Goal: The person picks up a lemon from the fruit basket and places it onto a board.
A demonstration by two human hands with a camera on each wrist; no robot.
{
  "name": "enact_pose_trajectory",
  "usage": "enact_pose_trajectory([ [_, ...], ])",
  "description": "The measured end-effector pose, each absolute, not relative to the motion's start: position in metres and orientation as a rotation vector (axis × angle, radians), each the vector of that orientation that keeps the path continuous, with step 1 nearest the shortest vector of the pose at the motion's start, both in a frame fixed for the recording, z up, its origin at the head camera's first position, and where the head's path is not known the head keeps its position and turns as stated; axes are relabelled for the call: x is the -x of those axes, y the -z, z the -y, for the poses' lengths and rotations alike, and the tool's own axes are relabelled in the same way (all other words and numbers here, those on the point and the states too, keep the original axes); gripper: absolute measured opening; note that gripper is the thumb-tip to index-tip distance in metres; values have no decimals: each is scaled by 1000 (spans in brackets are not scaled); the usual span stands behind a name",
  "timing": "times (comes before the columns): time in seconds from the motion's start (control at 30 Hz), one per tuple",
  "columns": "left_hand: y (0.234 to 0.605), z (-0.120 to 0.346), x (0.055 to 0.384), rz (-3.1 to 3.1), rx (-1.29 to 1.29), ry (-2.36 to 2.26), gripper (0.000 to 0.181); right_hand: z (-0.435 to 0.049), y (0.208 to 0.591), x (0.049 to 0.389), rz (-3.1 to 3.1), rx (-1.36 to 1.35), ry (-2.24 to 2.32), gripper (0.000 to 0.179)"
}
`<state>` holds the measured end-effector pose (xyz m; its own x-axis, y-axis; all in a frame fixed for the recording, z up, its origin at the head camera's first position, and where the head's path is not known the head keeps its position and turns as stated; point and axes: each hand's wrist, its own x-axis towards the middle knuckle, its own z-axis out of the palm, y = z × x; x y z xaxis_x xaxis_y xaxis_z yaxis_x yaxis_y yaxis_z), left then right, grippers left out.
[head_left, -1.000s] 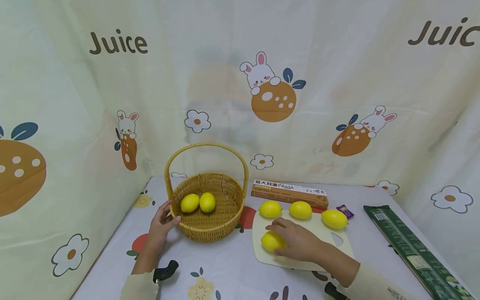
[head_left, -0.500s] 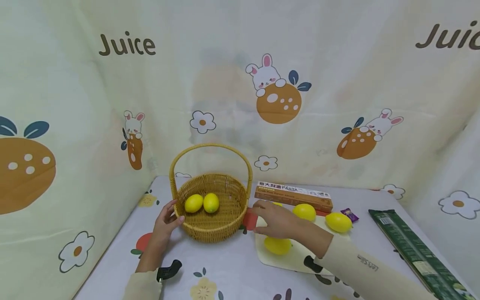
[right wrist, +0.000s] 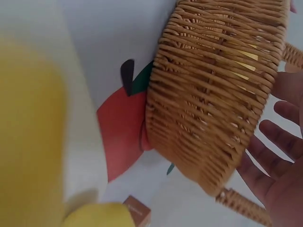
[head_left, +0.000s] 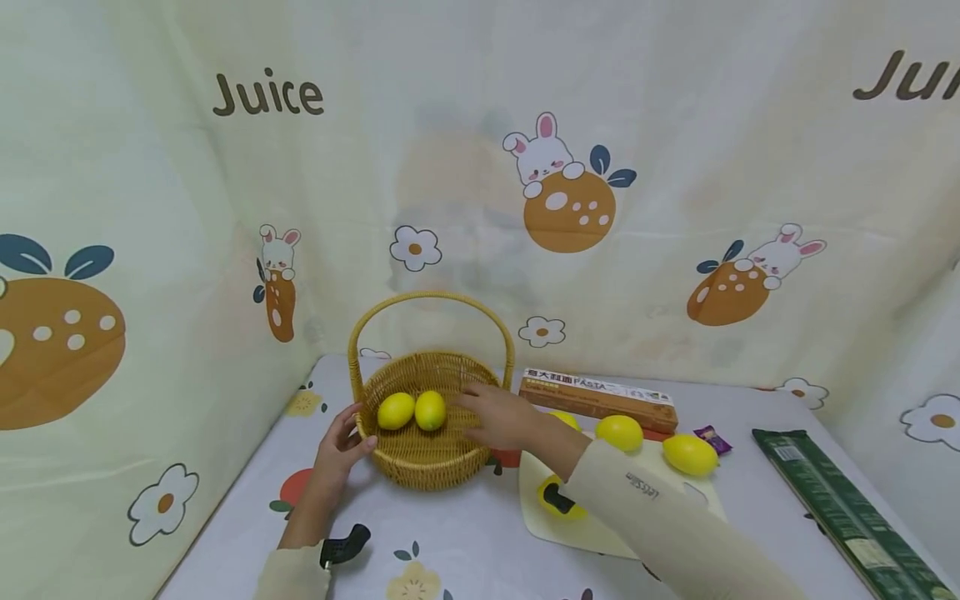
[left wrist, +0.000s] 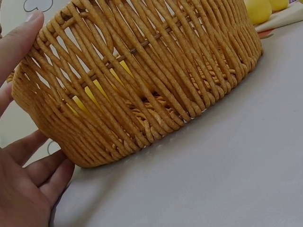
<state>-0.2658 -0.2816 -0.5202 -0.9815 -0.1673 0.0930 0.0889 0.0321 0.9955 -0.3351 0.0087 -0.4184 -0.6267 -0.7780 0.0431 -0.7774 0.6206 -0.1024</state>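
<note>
A wicker basket (head_left: 427, 477) with a tall arched handle stands on the table, with two lemons (head_left: 395, 411) inside near its left side. My left hand (head_left: 337, 450) grips the basket's left edge, thumb (left wrist: 29, 29) at the rim and fingers against the outer wall. Over the basket's right rim reaches my right hand (head_left: 501, 417), fingers apart and holding nothing. In the right wrist view its fingers (right wrist: 270, 151) show beside the rim. Several more lemons (head_left: 618, 433) lie at the cream cutting board (head_left: 538, 521); the front lemon (head_left: 572, 512) is partly hidden by the right wrist's black camera mount.
Behind the board lies a pasta box (head_left: 600, 400), and a small purple packet (head_left: 712, 440) sits to its right. A long green package (head_left: 847, 508) lies along the table's right side. A patterned curtain (head_left: 450, 167) hangs behind.
My right hand has left the front lemon on the board and moved left to the basket's right rim. The left hand stays on the basket. The view has shifted slightly.
</note>
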Motion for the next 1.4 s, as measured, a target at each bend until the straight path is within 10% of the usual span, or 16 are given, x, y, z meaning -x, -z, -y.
enact_pose_trajectory([
  [0.6,522,280,269,2108,-88,2075,65,46,447,358,-2731,1255,60,81],
  [1.4,524,283,268,2103,-110,2076,65,51,449,360,-2818,1249,-33,55],
])
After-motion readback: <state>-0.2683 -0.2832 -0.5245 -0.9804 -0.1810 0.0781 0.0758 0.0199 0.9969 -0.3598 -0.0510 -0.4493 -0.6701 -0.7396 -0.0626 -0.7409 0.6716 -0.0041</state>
